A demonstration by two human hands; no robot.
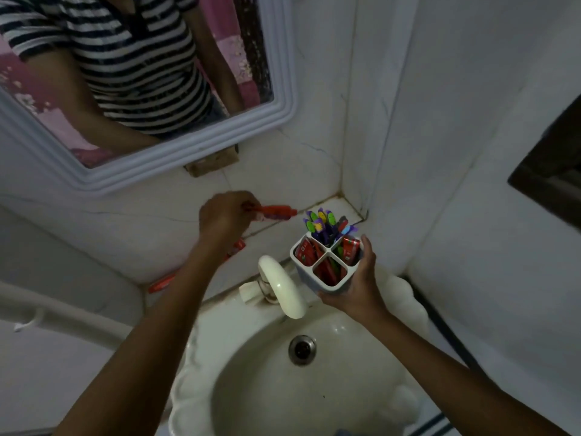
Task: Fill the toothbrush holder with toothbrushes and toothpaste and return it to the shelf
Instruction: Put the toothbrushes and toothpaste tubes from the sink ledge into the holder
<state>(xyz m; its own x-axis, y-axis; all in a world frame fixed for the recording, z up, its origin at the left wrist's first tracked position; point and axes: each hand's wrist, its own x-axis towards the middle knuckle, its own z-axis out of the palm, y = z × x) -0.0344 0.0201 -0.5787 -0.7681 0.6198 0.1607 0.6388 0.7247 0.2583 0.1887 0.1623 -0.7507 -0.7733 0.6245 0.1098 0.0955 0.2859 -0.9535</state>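
My right hand [355,287] grips a white four-compartment toothbrush holder [317,283] from below, above the sink's back rim. Its far compartment is packed with several purple, green and yellow toothbrushes [323,223]; the other three hold red toothpaste tubes [306,251]. My left hand [224,217] is closed around a red toothpaste tube [278,212], held level over the tiled shelf [317,207], to the left of the holder. Two more red tubes lie on the shelf by my left forearm, one [236,248] and another [162,284] further left.
A white tap [283,284] curves over the white basin [261,388], whose drain [302,349] is near the middle. A white-framed mirror [188,158] hangs above the shelf. White tiled walls meet in the corner [361,212] behind the holder.
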